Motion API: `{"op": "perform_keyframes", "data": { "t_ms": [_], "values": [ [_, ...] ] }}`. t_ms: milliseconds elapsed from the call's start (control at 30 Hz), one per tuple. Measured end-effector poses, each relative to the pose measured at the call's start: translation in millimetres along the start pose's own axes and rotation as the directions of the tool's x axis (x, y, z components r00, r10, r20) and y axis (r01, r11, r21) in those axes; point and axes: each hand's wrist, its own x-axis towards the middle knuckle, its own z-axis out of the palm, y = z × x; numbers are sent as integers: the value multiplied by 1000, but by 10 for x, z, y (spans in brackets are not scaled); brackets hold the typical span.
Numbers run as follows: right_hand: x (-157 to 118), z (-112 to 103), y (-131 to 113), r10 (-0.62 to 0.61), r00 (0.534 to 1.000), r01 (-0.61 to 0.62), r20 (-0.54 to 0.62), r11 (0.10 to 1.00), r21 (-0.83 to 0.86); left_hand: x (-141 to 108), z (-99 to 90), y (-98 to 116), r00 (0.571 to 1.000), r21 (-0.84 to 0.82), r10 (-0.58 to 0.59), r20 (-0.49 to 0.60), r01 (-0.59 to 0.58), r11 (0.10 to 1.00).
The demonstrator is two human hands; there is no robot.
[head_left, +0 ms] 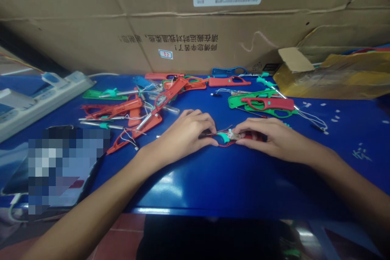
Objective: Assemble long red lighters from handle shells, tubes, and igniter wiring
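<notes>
Low over the blue table, a red lighter casing (224,145) lies between my two hands, with a teal trigger (224,136) set in its loop. My left hand (190,132) is closed on the casing's left end, where a dark thin part shows between thumb and fingers. At the other end, my right hand (271,136) pinches the red body and a small clear part with a whitish tip (234,135). My fingers hide much of both ends.
Loose red lighter casings (128,107), metal tubes and wires are heaped on the left. Green casings (265,107) lie back right, near an open carton (338,75). A large cardboard box (91,44) walls the back. A power strip (45,101) and tablet-like device (88,170) lie left.
</notes>
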Motion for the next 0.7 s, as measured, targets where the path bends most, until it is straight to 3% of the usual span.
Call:
{"op": "perform_keyframes", "data": {
  "t_ms": [333,533,600,700],
  "values": [
    [-50,-12,-23,-33,998,40,55,991,-127,2,-14,-35,1000,11,26,-11,-26,1000],
    [-38,-23,-53,-85,995,88,44,992,-88,-8,-13,-29,1000,4,25,-6,-25,1000],
    [-42,-37,-60,-109,994,108,-10,991,-84,-12,-29,-26,999,11,34,2,-34,999],
    [-73,-86,-58,-148,971,120,-187,981,-154,-15,-78,-31,999,27,32,4,-32,999]
  ]
}}
